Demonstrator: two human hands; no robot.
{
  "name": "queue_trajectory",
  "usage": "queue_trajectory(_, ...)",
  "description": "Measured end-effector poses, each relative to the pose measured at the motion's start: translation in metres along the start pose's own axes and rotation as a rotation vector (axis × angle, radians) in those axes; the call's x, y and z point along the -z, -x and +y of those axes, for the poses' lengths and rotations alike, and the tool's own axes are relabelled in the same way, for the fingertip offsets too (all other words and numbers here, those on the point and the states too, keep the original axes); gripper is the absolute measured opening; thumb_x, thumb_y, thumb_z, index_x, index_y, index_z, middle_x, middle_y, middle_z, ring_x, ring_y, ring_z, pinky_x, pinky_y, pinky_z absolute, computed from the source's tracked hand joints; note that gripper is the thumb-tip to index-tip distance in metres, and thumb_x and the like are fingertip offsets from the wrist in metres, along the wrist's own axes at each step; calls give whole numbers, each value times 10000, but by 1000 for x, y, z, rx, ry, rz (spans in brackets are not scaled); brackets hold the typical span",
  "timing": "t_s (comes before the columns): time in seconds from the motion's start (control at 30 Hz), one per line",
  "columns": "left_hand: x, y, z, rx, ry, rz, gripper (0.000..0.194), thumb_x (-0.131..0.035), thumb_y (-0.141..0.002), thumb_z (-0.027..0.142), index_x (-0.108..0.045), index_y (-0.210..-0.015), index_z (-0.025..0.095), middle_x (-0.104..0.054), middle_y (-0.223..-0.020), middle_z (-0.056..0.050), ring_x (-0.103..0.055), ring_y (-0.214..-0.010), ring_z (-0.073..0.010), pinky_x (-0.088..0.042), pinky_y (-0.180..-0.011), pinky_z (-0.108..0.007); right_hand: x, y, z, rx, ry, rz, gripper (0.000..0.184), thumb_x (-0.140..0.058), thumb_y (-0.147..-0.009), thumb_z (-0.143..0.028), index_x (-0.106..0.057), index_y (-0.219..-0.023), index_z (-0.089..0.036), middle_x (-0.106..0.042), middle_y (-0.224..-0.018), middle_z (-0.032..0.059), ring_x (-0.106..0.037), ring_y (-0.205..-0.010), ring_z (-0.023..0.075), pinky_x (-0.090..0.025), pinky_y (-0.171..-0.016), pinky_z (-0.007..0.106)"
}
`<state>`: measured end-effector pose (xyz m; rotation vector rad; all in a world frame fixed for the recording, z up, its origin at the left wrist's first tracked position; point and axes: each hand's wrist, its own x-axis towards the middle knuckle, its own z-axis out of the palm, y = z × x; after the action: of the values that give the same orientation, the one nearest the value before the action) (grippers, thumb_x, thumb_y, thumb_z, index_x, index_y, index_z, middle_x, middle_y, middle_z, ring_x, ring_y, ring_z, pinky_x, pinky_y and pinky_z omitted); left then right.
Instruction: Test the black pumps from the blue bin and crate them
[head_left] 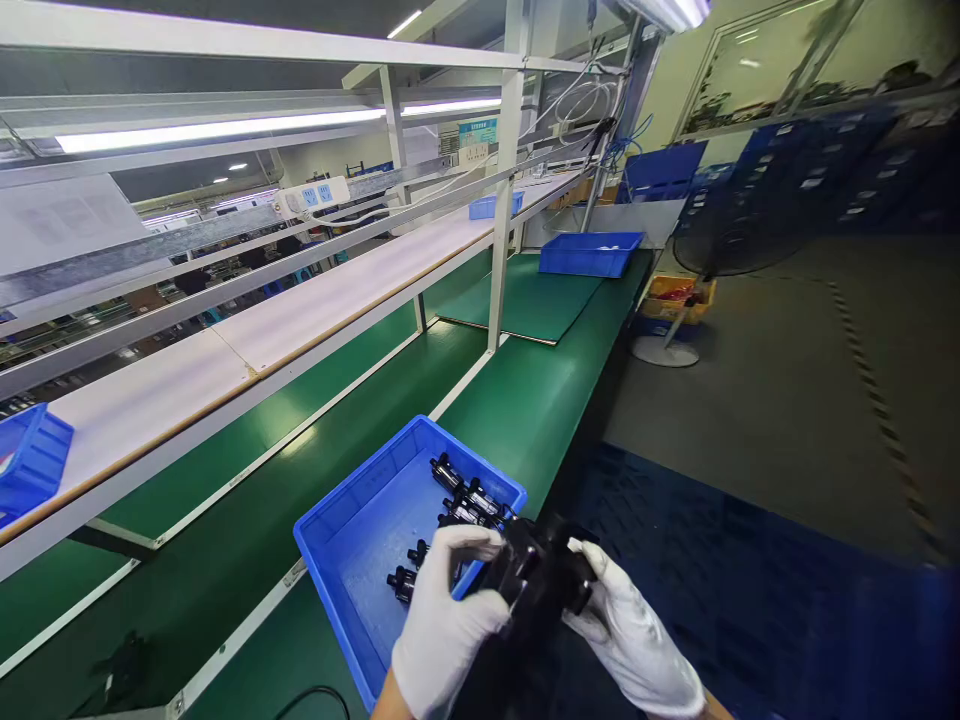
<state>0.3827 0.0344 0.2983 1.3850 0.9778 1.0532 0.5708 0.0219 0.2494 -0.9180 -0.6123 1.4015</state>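
Both my hands wear white gloves and meet at the bottom of the head view over the bench's front edge. My left hand (444, 625) curls its fingers round a black plastic part (536, 580), and my right hand (630, 640) grips the same part from the right side. Just to the left sits a blue bin (352, 530) on the green bench, holding several small black cylindrical parts (465, 495) along its near right side. What the black part is exactly I cannot make out.
A green bench mat (525, 400) runs away to the upper right, with a white shelf (247, 340) above it. Another blue bin (589, 253) sits far along the bench, a third (30, 455) on the shelf at left. A floor fan (720, 245) stands in the aisle.
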Motion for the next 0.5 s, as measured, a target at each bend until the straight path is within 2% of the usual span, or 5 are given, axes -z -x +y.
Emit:
queue_trajectory(0.1,21,1,7,-61,28,75,454,-409,-979,589,-620,-1135,219,-675,-1155,-91,-627,-1080,-250,-467,-1007,-422,-1,-17,13,-3,-108,86,438,-885,-561,-634,-751,-770,-273,-672,-644,-51,-403,-385,43,-406,-357,158)
queue_trajectory(0.23,32,4,-1,-6,-11,198,411,-430,-985,551,-643,-1075,212,-690,-1115,-90,-643,-1041,-237,-484,-992,-401,-3,-26,20,23,-174,159,483,-970,-440,-500,-768,-851,-344,-766,-842,-77,-682,-706,119,-593,-649,196)
queue_trajectory(0.37,21,15,-10,-10,-82,287,401,-470,-965,555,-681,-1045,224,-689,-1117,-88,-637,-1044,-246,-478,-978,-395,-14,-25,11,-80,-132,115,593,-976,-411,-489,-748,-929,-312,-545,-468,-113,-440,-367,47,-365,-350,124)
queue_trajectory(0.43,9,21,-12,-62,-119,354,425,-479,-949,579,-694,-1060,229,-680,-1151,-98,-621,-1093,-271,-456,-1001,-418,-25,-21,2,-142,-84,82,567,-948,-456,-564,-723,-877,-257,-473,-447,-114,-356,-344,23,-265,-329,107)
queue_trajectory(0.5,-4,22,-16,-113,-134,406,473,-613,-852,617,-685,-1117,231,-662,-1200,-112,-598,-1150,-314,-442,-1018,-443,-38,-16,-8,-177,-30,48,525,-888,-562,-632,-666,-753,-196,-506,-512,-81,-402,-406,28,-280,-360,112)
